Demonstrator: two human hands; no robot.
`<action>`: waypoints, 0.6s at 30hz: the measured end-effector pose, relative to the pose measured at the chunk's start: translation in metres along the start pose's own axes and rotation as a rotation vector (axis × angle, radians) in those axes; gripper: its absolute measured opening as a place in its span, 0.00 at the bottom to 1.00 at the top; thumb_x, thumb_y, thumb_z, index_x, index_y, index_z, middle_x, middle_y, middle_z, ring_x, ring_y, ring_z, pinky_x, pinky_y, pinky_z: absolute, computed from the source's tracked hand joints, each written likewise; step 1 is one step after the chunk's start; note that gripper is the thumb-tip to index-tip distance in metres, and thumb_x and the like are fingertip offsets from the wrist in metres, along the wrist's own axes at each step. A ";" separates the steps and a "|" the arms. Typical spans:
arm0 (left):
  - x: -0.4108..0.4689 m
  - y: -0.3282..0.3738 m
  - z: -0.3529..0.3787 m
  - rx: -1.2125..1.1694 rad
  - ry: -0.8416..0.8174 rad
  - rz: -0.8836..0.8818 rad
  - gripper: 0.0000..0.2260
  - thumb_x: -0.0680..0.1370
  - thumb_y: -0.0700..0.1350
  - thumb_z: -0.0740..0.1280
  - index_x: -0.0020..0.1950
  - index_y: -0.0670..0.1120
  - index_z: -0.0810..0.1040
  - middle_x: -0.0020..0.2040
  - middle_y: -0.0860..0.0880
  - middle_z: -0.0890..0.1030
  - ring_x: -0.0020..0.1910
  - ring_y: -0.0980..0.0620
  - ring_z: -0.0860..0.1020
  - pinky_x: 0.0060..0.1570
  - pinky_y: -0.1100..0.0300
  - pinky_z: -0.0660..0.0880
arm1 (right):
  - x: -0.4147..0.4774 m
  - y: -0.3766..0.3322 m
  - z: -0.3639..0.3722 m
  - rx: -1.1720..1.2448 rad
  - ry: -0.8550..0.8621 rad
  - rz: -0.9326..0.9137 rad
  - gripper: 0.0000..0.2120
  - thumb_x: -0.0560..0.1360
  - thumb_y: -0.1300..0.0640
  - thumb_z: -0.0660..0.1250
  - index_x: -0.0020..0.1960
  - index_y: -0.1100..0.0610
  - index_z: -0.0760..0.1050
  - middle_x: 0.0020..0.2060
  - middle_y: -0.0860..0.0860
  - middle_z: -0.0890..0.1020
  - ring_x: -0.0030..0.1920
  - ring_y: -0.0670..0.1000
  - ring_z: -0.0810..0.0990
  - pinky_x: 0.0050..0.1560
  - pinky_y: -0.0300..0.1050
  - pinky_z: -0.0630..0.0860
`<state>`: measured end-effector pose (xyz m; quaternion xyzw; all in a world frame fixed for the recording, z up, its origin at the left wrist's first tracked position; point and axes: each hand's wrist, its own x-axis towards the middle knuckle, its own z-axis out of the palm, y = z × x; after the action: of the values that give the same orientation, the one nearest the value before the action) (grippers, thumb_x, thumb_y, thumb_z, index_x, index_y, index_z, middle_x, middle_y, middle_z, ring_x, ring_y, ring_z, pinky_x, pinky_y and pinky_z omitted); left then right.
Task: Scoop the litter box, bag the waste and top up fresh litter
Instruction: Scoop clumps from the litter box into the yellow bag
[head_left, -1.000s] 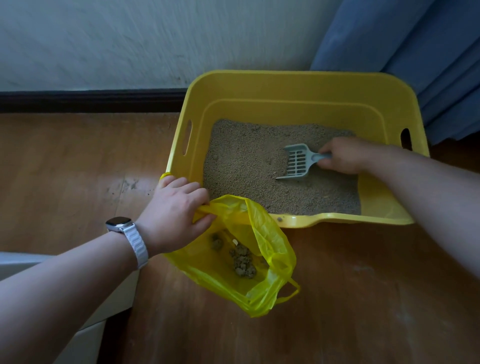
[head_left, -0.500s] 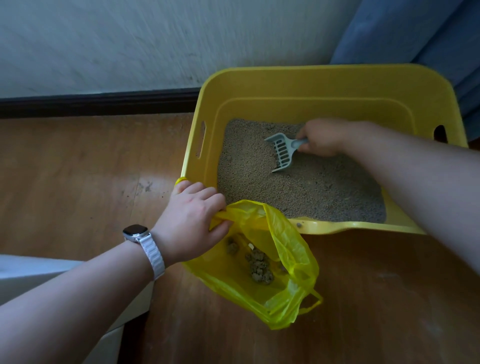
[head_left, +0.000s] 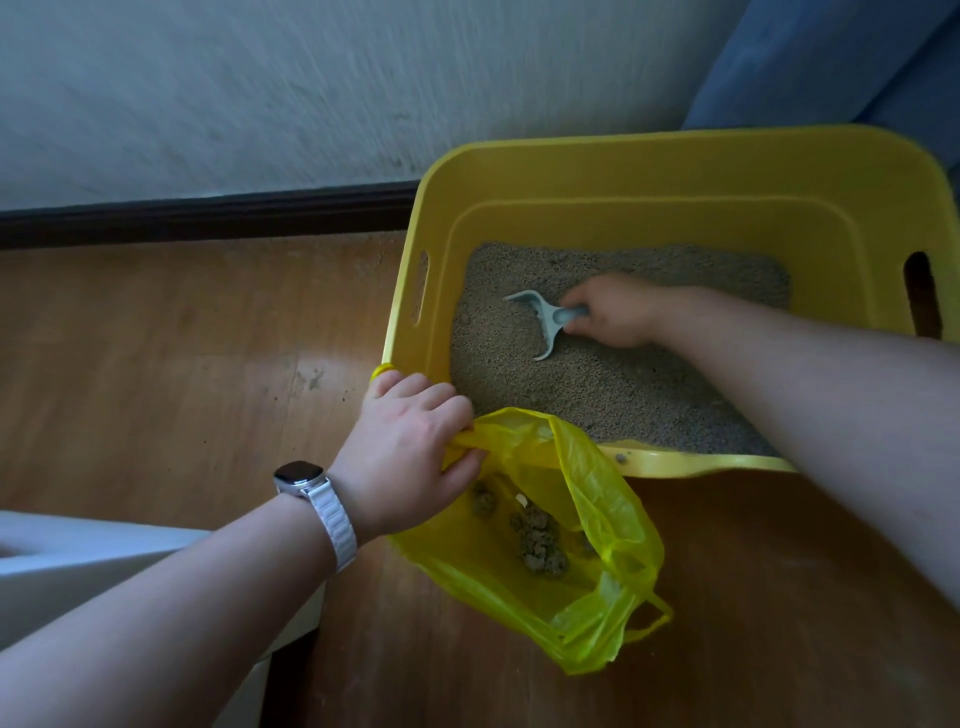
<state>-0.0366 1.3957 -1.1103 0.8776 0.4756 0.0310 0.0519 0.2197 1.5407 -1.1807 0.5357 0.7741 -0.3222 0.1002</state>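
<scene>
A yellow litter box (head_left: 675, 171) stands on the wooden floor against the wall, its bottom covered with grey-brown litter (head_left: 597, 389). My right hand (head_left: 615, 312) grips the handle of a grey scoop (head_left: 540, 322), whose blade is tipped on edge into the litter at the left of the box. My left hand (head_left: 410, 452) pinches the rim of a yellow plastic bag (head_left: 587, 582) just in front of the box's near left corner and holds it open. Several dark clumps of waste (head_left: 537, 540) lie inside the bag.
The white wall with a dark skirting board (head_left: 208, 218) runs behind the box. A blue curtain (head_left: 852, 57) hangs at the top right. A white object (head_left: 104, 566) sits on the floor at the lower left, under my left forearm.
My right hand has swept the scoop leftward through the litter and turned it from flat onto its edge. My left hand keeps holding the bag open. The camera has shifted left.
</scene>
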 end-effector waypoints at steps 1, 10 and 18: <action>0.000 0.000 0.000 0.001 -0.002 0.001 0.12 0.71 0.56 0.65 0.39 0.48 0.75 0.35 0.52 0.74 0.38 0.45 0.74 0.45 0.51 0.67 | 0.000 0.001 0.004 0.018 0.007 0.005 0.09 0.79 0.47 0.62 0.55 0.50 0.77 0.46 0.52 0.80 0.46 0.54 0.77 0.51 0.49 0.75; -0.001 0.000 0.000 0.012 -0.010 -0.004 0.11 0.70 0.56 0.66 0.39 0.48 0.75 0.35 0.52 0.74 0.38 0.45 0.74 0.45 0.51 0.66 | -0.006 0.006 0.022 0.172 0.066 -0.007 0.11 0.78 0.48 0.64 0.59 0.49 0.77 0.48 0.51 0.81 0.47 0.53 0.78 0.52 0.50 0.76; 0.000 0.000 0.001 0.018 -0.024 -0.015 0.12 0.70 0.56 0.65 0.39 0.48 0.75 0.35 0.52 0.74 0.38 0.45 0.74 0.46 0.50 0.68 | -0.013 0.004 0.022 0.192 0.077 -0.023 0.13 0.79 0.48 0.64 0.61 0.50 0.77 0.50 0.51 0.81 0.49 0.53 0.78 0.53 0.50 0.75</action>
<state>-0.0362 1.3953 -1.1110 0.8747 0.4819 0.0157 0.0498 0.2239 1.5184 -1.1930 0.5458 0.7489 -0.3755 0.0149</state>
